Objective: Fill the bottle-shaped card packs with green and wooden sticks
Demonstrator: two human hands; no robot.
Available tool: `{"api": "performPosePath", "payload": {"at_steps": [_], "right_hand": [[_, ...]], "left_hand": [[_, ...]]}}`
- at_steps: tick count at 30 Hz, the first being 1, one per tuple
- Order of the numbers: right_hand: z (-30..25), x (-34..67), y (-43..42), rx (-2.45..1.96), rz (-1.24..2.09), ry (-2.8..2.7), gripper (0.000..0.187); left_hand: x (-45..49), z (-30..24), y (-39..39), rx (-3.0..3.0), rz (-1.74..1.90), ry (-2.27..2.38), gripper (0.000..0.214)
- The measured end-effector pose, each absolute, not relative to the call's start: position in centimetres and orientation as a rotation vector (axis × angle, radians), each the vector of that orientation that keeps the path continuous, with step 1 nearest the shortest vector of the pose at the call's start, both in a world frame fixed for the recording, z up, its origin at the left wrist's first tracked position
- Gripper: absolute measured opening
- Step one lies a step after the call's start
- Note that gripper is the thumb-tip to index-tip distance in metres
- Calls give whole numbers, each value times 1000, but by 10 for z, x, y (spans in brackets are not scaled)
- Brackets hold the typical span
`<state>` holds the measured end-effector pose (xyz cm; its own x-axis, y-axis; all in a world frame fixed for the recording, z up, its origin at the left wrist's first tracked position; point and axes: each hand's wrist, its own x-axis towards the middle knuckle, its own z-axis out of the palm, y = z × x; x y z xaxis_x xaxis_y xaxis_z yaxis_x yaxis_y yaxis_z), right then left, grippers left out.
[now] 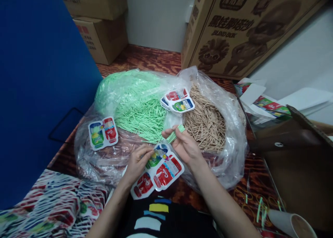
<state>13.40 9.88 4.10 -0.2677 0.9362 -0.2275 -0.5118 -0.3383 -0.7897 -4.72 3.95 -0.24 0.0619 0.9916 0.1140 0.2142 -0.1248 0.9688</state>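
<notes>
My left hand pinches a few white-edged packets shaped like paired drinks, with red cola and green lemon pictures; the top packet overlaps another below it. In my right hand is a small bundle of thin green sticks, gripped between thumb and fingers just above the packets' upper edge. Behind the hands, a clear plastic bag holds a heap of loose green sticks. To its right, a second bag holds brown sticks.
A small stack of packets lies between the heaps, and another packet rests on the left plastic. Many packets are piled at lower left. A paper cup, rubber bands and an open carton are at right. Large cardboard boxes stand behind.
</notes>
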Motion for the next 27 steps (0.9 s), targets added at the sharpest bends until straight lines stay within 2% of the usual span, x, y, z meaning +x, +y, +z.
{"api": "performPosePath", "payload": {"at_steps": [6, 21, 24, 27], "right_hand": [[42, 126, 92, -898, 1859, -741, 20], [51, 119, 96, -891, 1935, -762, 11], [54, 121, 90, -1007, 1976, -1075, 17], [62, 130, 86, -1102, 1823, -1440, 36]], "left_hand": [[-44, -4, 38, 1429, 1185, 1281, 19], [-43, -7, 37, 1264, 1241, 1283, 16], [-42, -8, 37, 1235, 1276, 1267, 15], [-40, -9, 39, 1202, 1302, 1248, 15]]}}
